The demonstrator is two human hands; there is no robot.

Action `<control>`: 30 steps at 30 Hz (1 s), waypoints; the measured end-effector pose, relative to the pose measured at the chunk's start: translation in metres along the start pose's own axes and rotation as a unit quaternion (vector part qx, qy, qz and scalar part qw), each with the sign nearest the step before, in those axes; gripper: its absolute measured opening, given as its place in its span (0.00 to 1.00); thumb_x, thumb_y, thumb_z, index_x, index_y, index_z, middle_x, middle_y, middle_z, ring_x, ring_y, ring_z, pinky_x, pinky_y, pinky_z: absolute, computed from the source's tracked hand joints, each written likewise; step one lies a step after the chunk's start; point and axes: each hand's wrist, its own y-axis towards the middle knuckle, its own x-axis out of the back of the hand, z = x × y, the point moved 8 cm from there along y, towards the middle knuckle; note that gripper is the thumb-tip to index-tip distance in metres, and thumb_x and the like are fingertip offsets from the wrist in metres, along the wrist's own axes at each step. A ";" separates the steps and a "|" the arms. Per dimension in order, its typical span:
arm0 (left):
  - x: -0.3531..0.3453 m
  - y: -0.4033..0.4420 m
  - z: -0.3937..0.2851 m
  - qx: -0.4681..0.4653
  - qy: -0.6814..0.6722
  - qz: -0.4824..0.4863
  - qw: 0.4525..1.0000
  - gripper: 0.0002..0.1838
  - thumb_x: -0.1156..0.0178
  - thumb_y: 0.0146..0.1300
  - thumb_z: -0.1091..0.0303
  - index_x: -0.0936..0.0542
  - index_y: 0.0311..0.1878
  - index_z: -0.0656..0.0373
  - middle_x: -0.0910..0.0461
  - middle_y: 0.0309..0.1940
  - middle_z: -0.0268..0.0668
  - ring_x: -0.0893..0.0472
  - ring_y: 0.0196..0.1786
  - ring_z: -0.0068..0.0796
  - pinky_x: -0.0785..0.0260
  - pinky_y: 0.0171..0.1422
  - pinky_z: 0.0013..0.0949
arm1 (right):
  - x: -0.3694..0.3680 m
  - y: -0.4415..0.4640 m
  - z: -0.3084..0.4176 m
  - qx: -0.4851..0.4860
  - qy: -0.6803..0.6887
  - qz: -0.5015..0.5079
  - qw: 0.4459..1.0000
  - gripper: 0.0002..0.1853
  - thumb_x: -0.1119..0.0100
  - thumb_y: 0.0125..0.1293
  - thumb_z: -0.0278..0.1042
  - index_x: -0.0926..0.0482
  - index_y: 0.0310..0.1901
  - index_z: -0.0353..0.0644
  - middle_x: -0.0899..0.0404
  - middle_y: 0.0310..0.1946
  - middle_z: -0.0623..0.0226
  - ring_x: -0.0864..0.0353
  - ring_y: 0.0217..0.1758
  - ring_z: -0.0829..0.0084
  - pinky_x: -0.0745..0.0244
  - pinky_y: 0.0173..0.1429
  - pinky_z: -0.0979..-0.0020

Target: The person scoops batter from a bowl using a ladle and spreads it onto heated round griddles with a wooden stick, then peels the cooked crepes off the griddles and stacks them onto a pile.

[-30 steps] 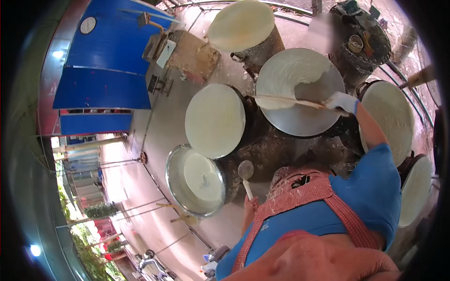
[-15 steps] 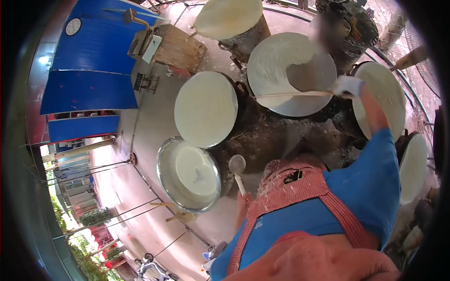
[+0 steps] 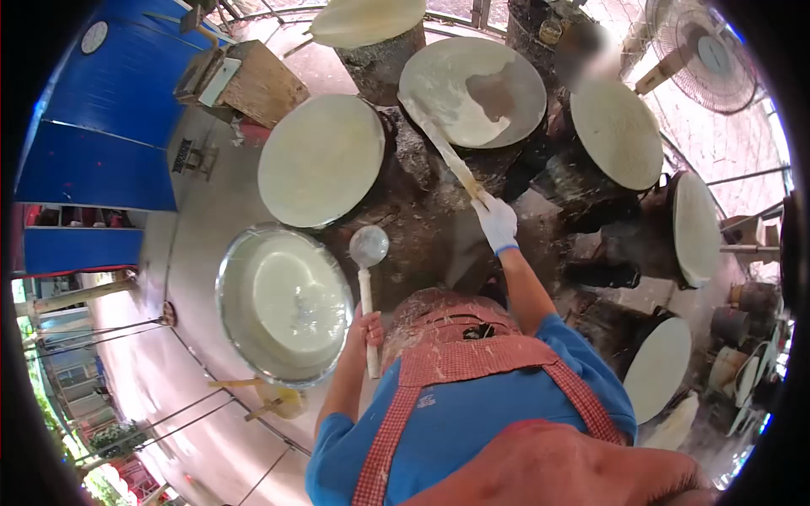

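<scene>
My right hand (image 3: 498,224), in a white glove, is closed around a flat wooden spreader (image 3: 456,169) coated with batter. Its far end lies over the left rim of a round griddle (image 3: 527,82). White batter (image 3: 451,76) covers much of that griddle, and a bare dark patch shows right of centre. My bare left hand (image 3: 366,330) is wrapped around the pale handle of a ladle (image 3: 369,246). The round bowl of the ladle is up, near the right side of a metal basin (image 3: 226,316) that contains white batter (image 3: 295,295).
Round pale sheets top other stoves: at left (image 3: 321,160), right (image 3: 616,133), far right (image 3: 697,228) and lower right (image 3: 660,369). Another tops a drum at the back (image 3: 369,21). A wooden box (image 3: 261,84) stands back left, a fan (image 3: 709,55) at upper right.
My right hand has come back toward my body with the spreader, now angled up-left. A bare patch still shows in the batter. My left hand and ladle show more fully as the view shifted.
</scene>
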 end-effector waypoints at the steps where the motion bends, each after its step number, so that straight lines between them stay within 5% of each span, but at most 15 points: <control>1: -0.001 -0.007 0.005 0.028 -0.081 0.003 0.996 0.07 0.50 0.61 0.66 0.34 0.29 0.53 0.43 0.12 0.25 0.44 0.10 0.15 0.53 0.08 0.19 | 0.003 -0.008 0.004 -0.008 0.015 -0.004 1.000 0.15 0.47 0.58 0.47 0.21 0.40 0.48 0.21 0.30 0.57 0.23 0.33 0.54 0.28 0.39 0.60; 3: -0.020 -0.022 0.003 0.021 -0.003 0.264 0.964 0.16 0.54 0.65 0.56 0.35 0.23 0.53 0.44 0.12 0.25 0.44 0.10 0.14 0.54 0.09 0.18 | 0.014 -0.009 -0.010 -0.033 -0.113 0.011 0.993 0.13 0.52 0.61 0.47 0.22 0.41 0.53 0.23 0.25 0.58 0.22 0.31 0.54 0.28 0.35 0.57; 6: -0.013 -0.050 0.003 0.000 -0.015 0.225 0.974 0.10 0.54 0.65 0.61 0.29 0.40 0.57 0.42 0.14 0.25 0.44 0.10 0.14 0.52 0.10 0.16 | 0.049 -0.024 -0.065 -0.096 -0.147 -0.002 0.984 0.14 0.55 0.62 0.47 0.23 0.41 0.54 0.23 0.24 0.55 0.22 0.29 0.54 0.28 0.33 0.55; 9: -0.025 -0.065 0.009 0.056 -0.134 0.321 0.936 0.18 0.54 0.65 0.64 0.35 0.59 0.45 0.40 0.20 0.30 0.40 0.14 0.15 0.45 0.12 0.16 | 0.054 -0.018 -0.059 -0.077 -0.004 -0.134 0.988 0.14 0.52 0.60 0.46 0.22 0.39 0.48 0.22 0.27 0.52 0.22 0.31 0.53 0.29 0.36 0.55; 10: -0.035 -0.073 0.007 0.036 -0.143 0.335 0.931 0.24 0.54 0.65 0.65 0.44 0.63 0.37 0.40 0.21 0.31 0.39 0.14 0.15 0.43 0.13 0.16 | 0.050 -0.010 -0.039 -0.144 0.043 -0.114 0.982 0.14 0.49 0.57 0.47 0.21 0.36 0.47 0.22 0.28 0.54 0.23 0.33 0.52 0.29 0.38 0.56; 11: -0.051 -0.080 0.004 0.010 -0.152 0.354 0.923 0.32 0.53 0.65 0.66 0.52 0.67 0.28 0.40 0.23 0.32 0.39 0.15 0.16 0.42 0.13 0.16 | 0.034 0.003 -0.019 -0.070 0.108 -0.141 0.982 0.15 0.47 0.56 0.47 0.21 0.35 0.46 0.22 0.29 0.55 0.23 0.34 0.52 0.29 0.39 0.56; 12: -0.059 -0.084 0.001 -0.067 -0.093 0.288 0.951 0.16 0.50 0.61 0.65 0.33 0.53 0.51 0.41 0.16 0.26 0.42 0.12 0.14 0.51 0.12 0.15 | 0.018 0.012 -0.001 -0.012 0.106 -0.135 0.985 0.14 0.47 0.55 0.47 0.21 0.35 0.47 0.22 0.29 0.55 0.23 0.34 0.52 0.29 0.38 0.57; 18: -0.028 -0.068 0.006 -0.090 -0.100 0.320 0.938 0.30 0.52 0.63 0.68 0.48 0.67 0.39 0.38 0.18 0.30 0.40 0.15 0.17 0.45 0.13 0.19 | 0.059 0.020 -0.072 -0.050 -0.084 -0.034 0.995 0.15 0.54 0.61 0.49 0.20 0.33 0.50 0.23 0.21 0.53 0.22 0.26 0.53 0.28 0.34 0.54; 20: -0.030 -0.068 0.003 -0.130 -0.057 0.282 0.949 0.30 0.52 0.63 0.67 0.48 0.67 0.39 0.38 0.18 0.31 0.40 0.15 0.17 0.46 0.13 0.18 | 0.082 0.035 -0.078 -0.082 0.012 -0.067 0.994 0.14 0.52 0.60 0.47 0.20 0.36 0.49 0.22 0.26 0.53 0.22 0.32 0.53 0.28 0.38 0.56; 23: -0.044 -0.046 0.015 -0.025 -0.144 0.285 0.947 0.25 0.51 0.64 0.63 0.41 0.64 0.39 0.39 0.18 0.28 0.41 0.14 0.14 0.50 0.13 0.16 | 0.061 0.054 -0.042 -0.063 0.140 -0.120 0.981 0.14 0.51 0.58 0.47 0.22 0.41 0.51 0.21 0.32 0.56 0.23 0.39 0.55 0.29 0.43 0.58; 25: -0.051 -0.034 0.021 0.003 -0.177 0.287 0.941 0.22 0.50 0.64 0.59 0.37 0.62 0.39 0.39 0.17 0.26 0.41 0.14 0.12 0.51 0.13 0.15 | 0.023 0.049 -0.027 0.042 0.015 -0.028 0.999 0.14 0.51 0.58 0.49 0.22 0.41 0.54 0.21 0.33 0.58 0.22 0.38 0.56 0.29 0.43 0.59; 26: -0.047 -0.023 0.021 0.015 -0.131 0.248 0.960 0.13 0.50 0.64 0.58 0.33 0.51 0.45 0.42 0.15 0.24 0.42 0.14 0.13 0.47 0.16 0.15 | 0.031 0.033 -0.021 0.012 -0.014 0.070 0.997 0.14 0.50 0.57 0.50 0.21 0.39 0.55 0.21 0.32 0.58 0.22 0.38 0.56 0.29 0.43 0.59; 27: -0.038 -0.020 0.021 0.026 -0.082 0.203 0.975 0.09 0.49 0.64 0.57 0.29 0.39 0.50 0.45 0.13 0.21 0.43 0.14 0.13 0.43 0.18 0.15 | 0.044 0.024 -0.036 0.004 -0.027 0.042 0.999 0.14 0.49 0.57 0.51 0.21 0.38 0.56 0.21 0.31 0.60 0.22 0.37 0.56 0.29 0.42 0.57; 28: -0.018 -0.015 0.016 -0.022 -0.007 0.092 0.996 0.10 0.47 0.63 0.57 0.30 0.45 0.48 0.39 0.15 0.21 0.37 0.17 0.15 0.36 0.25 0.21 | 0.043 0.033 -0.071 -0.024 -0.009 0.012 1.000 0.14 0.49 0.57 0.51 0.21 0.37 0.54 0.21 0.30 0.60 0.22 0.35 0.56 0.28 0.41 0.57; 30: -0.020 -0.014 0.007 -0.020 0.036 0.144 0.989 0.11 0.46 0.61 0.57 0.30 0.43 0.49 0.35 0.20 0.23 0.33 0.22 0.17 0.34 0.29 0.25 | 0.074 0.060 -0.113 -0.046 -0.054 -0.024 0.997 0.14 0.48 0.57 0.49 0.21 0.34 0.50 0.21 0.28 0.58 0.22 0.32 0.55 0.28 0.37 0.57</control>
